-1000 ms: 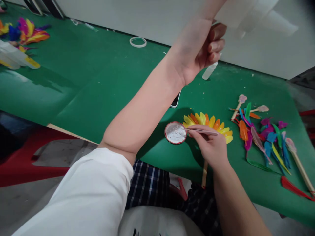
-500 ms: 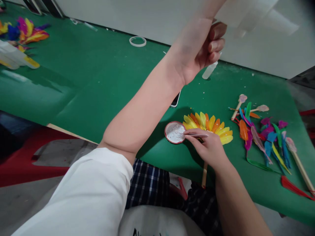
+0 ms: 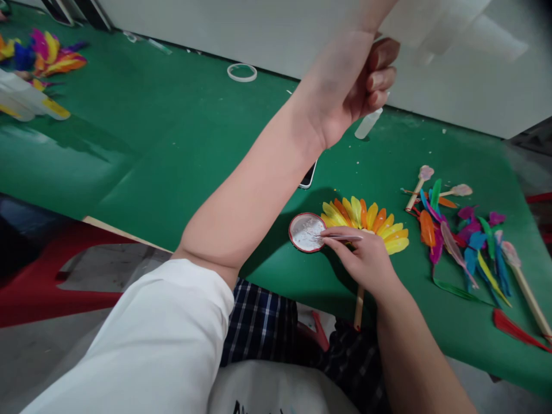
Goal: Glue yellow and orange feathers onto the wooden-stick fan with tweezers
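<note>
Tweezers [image 3: 345,237], pinched by my right hand [image 3: 366,261], seemingly dipped into the dish [image 3: 299,223]. Lifting next wanted steadiness; my left hand [image 3: 363,100], I couldn't tell.

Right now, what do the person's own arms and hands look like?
The left arm has a loose, plain white sleeve that ends near the elbow, leaving the forearm bare. The right arm is bare as far as it shows. The left hand and right hand wear no gloves, and no watch or bracelet shows.
</note>
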{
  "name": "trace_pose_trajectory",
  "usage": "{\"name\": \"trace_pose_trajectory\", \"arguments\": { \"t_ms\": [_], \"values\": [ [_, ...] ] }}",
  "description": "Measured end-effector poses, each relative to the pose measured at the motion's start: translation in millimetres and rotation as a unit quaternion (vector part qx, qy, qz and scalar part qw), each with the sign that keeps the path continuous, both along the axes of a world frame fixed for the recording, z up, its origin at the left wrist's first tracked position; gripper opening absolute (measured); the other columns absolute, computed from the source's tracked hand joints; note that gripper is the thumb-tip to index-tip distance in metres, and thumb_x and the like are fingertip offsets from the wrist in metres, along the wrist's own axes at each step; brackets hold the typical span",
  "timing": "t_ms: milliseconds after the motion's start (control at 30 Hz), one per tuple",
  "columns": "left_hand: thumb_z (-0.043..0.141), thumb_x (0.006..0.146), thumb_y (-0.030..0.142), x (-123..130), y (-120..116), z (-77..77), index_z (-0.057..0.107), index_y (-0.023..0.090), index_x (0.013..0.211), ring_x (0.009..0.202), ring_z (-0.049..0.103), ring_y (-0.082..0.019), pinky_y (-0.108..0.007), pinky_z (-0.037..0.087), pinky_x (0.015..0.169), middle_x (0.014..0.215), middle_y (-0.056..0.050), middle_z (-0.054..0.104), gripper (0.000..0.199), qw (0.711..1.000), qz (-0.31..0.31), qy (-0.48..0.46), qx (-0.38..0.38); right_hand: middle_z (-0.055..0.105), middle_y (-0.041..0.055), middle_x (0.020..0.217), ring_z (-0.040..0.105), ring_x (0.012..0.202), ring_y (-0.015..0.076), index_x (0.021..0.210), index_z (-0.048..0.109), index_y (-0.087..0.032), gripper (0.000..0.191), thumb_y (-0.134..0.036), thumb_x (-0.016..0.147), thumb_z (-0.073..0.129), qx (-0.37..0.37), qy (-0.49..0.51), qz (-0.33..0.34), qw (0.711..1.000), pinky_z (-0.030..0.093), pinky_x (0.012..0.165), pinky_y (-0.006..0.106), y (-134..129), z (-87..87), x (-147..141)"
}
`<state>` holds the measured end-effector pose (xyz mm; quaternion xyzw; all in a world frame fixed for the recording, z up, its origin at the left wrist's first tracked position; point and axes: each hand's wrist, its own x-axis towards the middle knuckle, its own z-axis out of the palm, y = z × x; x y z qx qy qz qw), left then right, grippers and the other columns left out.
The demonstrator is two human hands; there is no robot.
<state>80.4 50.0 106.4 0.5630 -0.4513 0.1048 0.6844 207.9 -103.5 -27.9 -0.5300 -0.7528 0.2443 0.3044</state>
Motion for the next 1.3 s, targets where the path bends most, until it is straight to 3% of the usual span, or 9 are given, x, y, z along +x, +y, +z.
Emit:
{"name": "trace_pose_trajectory", "arguments": {
  "t_ms": [133,267,400,633,933,1000,1133,1167,1300],
  "values": [
    [-0.031,0.06,0.031,0,5,-5.2,0.007,0.017,0.052,0.028,-0.039,-0.004,-0.01,-0.02,0.059,0.04,0.007,-0.023,0.041,0.998,0.028,0.045,-0.03,0.074,0.0017,0.085,0.07,0.079,0.0208,0.087,0.07,-0.024,0.013,-0.025,0.083,0.058,0.005,-0.003,0.005,1.0,0.056,0.074,0.035,0,0.2,-1],
    [-0.034,0.052,0.021,8,13,-11.3,0.003,0.017,0.054,0.023,-0.034,-0.001,-0.008,-0.018,0.057,0.039,0.004,-0.021,0.038,0.996,-0.062,-0.07,-0.013,0.074,0.002,0.085,0.07,0.079,0.0205,0.087,0.07,-0.023,0.014,-0.025,0.082,0.058,0.008,-0.007,0.004,1.0,0.056,0.075,0.035,0,0.9,-2],
    [-0.035,0.05,0.017,16,24,-18.5,-0.003,0.017,0.06,0.024,-0.035,0.001,-0.008,-0.019,0.058,0.043,0.003,-0.019,0.033,0.988,-0.044,-0.146,0.038,0.074,0.0025,0.085,0.07,0.08,0.0202,0.087,0.07,-0.022,0.014,-0.024,0.083,0.057,0.01,-0.01,0.004,1.0,0.056,0.076,0.034,0,0.8,-2],
    [-0.034,0.052,0.019,10,16,-13.3,0.001,0.016,0.056,0.024,-0.035,-0.001,-0.007,-0.017,0.056,0.039,0.004,-0.019,0.036,0.993,-0.076,-0.093,-0.02,0.074,0.0028,0.086,0.07,0.08,0.0198,0.086,0.07,-0.02,0.012,-0.022,0.082,0.059,0.008,-0.003,0.007,1.0,0.056,0.076,0.034,0,0.8,-2],
    [-0.037,0.058,0.027,4,-11,5.1,0.002,0.013,0.05,0.021,-0.031,0.004,-0.005,-0.015,0.049,0.04,0.007,-0.013,0.042,0.991,0.081,0.079,-0.064,0.074,0.0031,0.084,0.07,0.079,0.0198,0.085,0.07,-0.02,0.012,-0.023,0.082,0.059,0.003,-0.002,0.002,1.0,0.056,0.075,0.033,0,2.0,-3],
    [-0.028,0.07,0.031,4,-10,4.4,0.005,0.016,0.049,0.014,-0.007,0.009,0.0,-0.002,0.039,0.041,0.008,-0.004,0.042,0.954,0.221,0.138,-0.148,0.074,0.0034,0.085,0.07,0.08,0.0196,0.085,0.07,-0.02,0.013,-0.023,0.082,0.058,0.003,-0.005,0.004,1.0,0.056,0.075,0.033,0,2.2,-3],
    [0.018,0.093,0.039,4,-8,3.9,0.02,0.022,0.049,0.031,0.024,0.001,-0.012,0.025,0.03,0.046,0.008,0.014,0.047,0.697,0.562,0.267,-0.356,0.074,0.0042,0.085,0.069,0.081,0.0196,0.085,0.07,-0.019,0.013,-0.023,0.082,0.057,0.008,-0.012,0.007,1.0,0.055,0.076,0.033,0,2.1,-3],
    [0.021,0.094,0.039,4,-8,4.3,0.023,0.021,0.05,0.034,0.023,0.0,-0.014,0.023,0.032,0.048,0.007,0.015,0.048,0.669,0.588,0.275,-0.362,0.074,0.0044,0.085,0.069,0.081,0.0196,0.085,0.07,-0.019,0.013,-0.022,0.082,0.057,0.009,-0.013,0.006,1.0,0.055,0.076,0.033,-1,2.0,-4],
    [0.018,0.095,0.038,4,-11,6.0,0.024,0.019,0.049,0.038,0.02,-0.001,-0.016,0.019,0.041,0.055,0.004,0.013,0.049,0.672,0.588,0.275,-0.356,0.074,0.0046,0.085,0.069,0.081,0.0211,0.084,0.071,-0.02,0.014,-0.024,0.082,0.057,0.014,0.009,-0.009,1.0,0.055,0.076,0.035,-1,2.2,-3]
  ]
}}
